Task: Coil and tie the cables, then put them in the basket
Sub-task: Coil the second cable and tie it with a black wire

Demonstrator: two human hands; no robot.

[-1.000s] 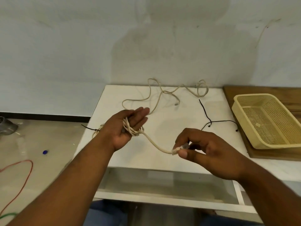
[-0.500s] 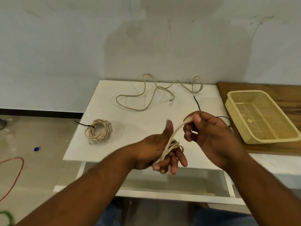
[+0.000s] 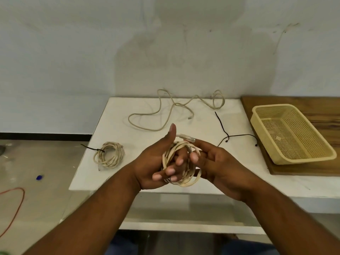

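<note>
A beige cable coil [image 3: 181,162] is wound in several loops around the fingers [image 3: 173,162] of the left hand [image 3: 156,162], held above the table's near edge, about midway along it. The left thumb points up and the left fingers curl through the loops, so that hand is closed on the coil. The cable's clear plug [image 3: 187,138] sticks out at the top of the coil, just beyond the thumb. The right hand [image 3: 217,164] meets the coil from the right, its fingers [image 3: 194,156] pinching the outer loops.

A second coil [image 3: 108,154], already bound with a black tie [image 3: 92,148], lies on the white table [image 3: 220,183] near its left edge. A loose beige cable [image 3: 165,115] sprawls along the far edge. Two black ties [image 3: 231,134] lie toward the right edge, apart from both cables. Past that edge, a yellow mesh basket [image 3: 292,135] sits on a wooden board [image 3: 323,111], with no cable in it. A red wire [image 3: 16,205] curves on the floor at left.
</note>
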